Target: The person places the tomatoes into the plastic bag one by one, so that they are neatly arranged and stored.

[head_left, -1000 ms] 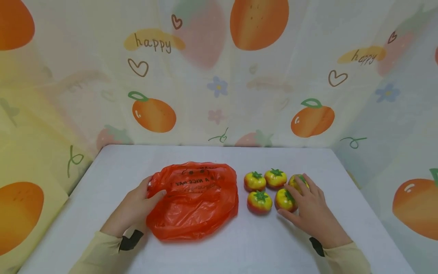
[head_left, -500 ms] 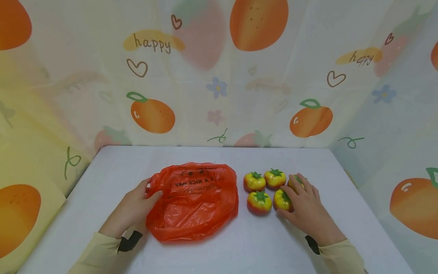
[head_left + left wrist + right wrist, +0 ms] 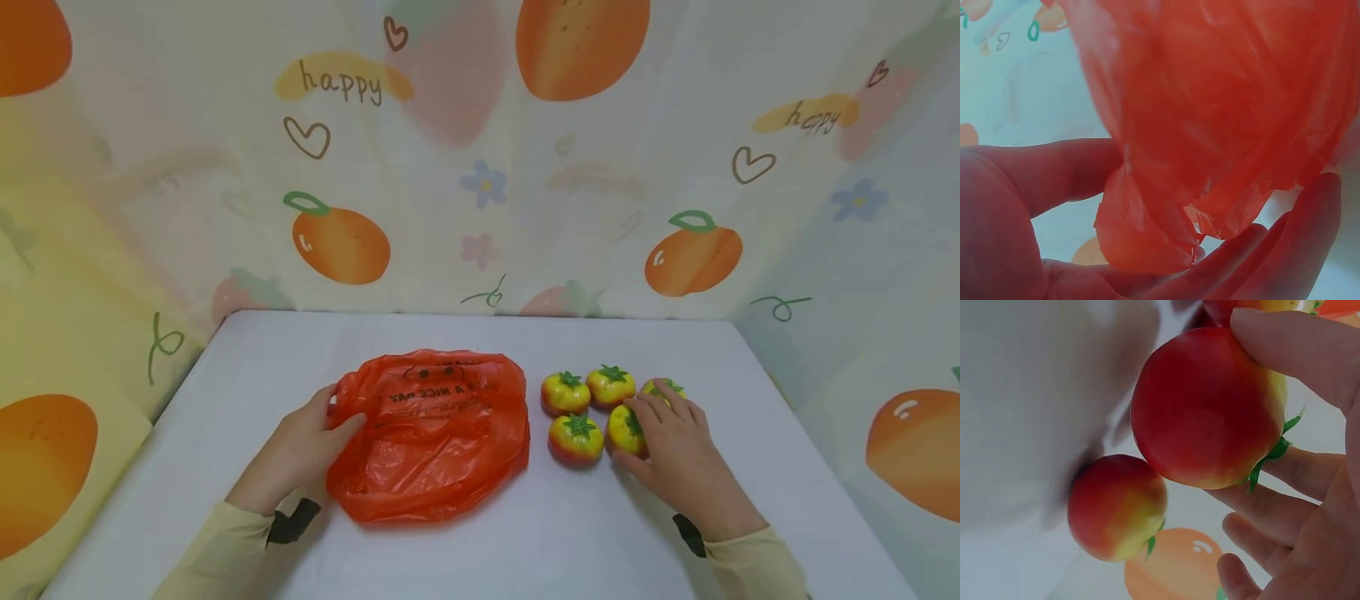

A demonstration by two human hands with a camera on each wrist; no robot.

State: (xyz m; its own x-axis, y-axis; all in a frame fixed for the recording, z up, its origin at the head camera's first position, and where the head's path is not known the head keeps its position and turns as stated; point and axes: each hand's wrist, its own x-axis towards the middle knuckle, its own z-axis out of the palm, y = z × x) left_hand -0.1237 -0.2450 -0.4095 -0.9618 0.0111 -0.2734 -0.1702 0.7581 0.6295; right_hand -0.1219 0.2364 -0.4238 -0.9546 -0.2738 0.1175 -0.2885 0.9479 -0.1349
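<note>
My left hand (image 3: 288, 450) holds the left edge of a red plastic bag (image 3: 431, 442) that lies on the table. In the left wrist view, the thumb and fingers sit on opposite sides of the bag (image 3: 1210, 106). To the right of the bag, my right hand (image 3: 678, 454) grips a red-and-yellow tomato (image 3: 622, 432) with a green leafy top. The right wrist view shows the thumb on one side of this tomato (image 3: 1204, 412) and fingers on the other. Another tomato (image 3: 660, 389), partly covered by the fingers, is just behind the gripped one.
Three more tomatoes stand close by: a front one (image 3: 576, 440), a back left one (image 3: 566, 394) and a back middle one (image 3: 611, 387). They lie between the bag and my right hand on the white table (image 3: 525, 542). A fruit-patterned cloth (image 3: 420, 208) hangs behind and at the sides.
My right hand has come slightly left and its fingers have drawn in around the near right tomato, uncovering more of the one behind. The left hand stays on the bag. The head view shifted slightly.
</note>
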